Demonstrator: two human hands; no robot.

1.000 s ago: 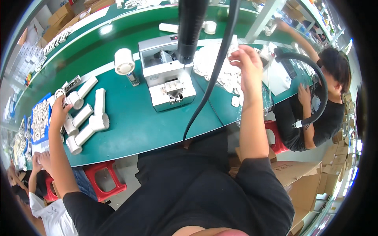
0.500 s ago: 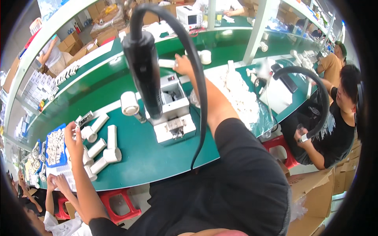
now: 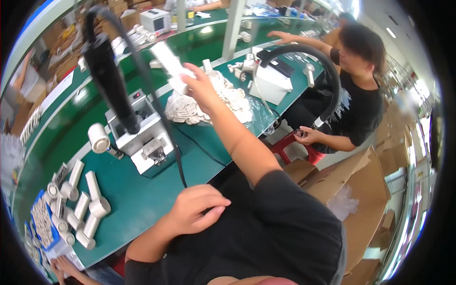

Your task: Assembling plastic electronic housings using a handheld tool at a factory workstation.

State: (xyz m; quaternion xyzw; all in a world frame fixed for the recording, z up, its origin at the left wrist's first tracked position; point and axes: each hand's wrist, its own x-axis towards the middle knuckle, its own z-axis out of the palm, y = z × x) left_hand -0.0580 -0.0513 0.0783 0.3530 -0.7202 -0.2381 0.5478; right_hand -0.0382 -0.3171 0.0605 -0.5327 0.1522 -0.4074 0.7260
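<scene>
Raised over the far side of the bench, my right hand (image 3: 202, 88) grips a white plastic housing (image 3: 167, 58), blurred by motion, with a long handle and a rounded end, much like a hair dryer body. Beneath that hand lies a heap of small white plastic parts (image 3: 228, 97) on clear plastic film. My left hand (image 3: 197, 209) hovers by the bench's front edge, fingers drawn together and nothing visible in them. Left of centre stands a grey metal fixture (image 3: 156, 137) with a clamp on its front, and a similar white housing (image 3: 99, 137) stands beside it.
Several white housings (image 3: 99, 207) lie at the bench's left end, by a blue tray (image 3: 51, 242) of small parts. A black driver (image 3: 107, 78) with a looping cable hangs over the fixture. A co-worker (image 3: 354, 90) sits right, behind an open carton (image 3: 354, 190).
My view has swung right. My left hand has left the housings by the blue tray and come to the front edge. My right hand has lifted a white housing from the far side.
</scene>
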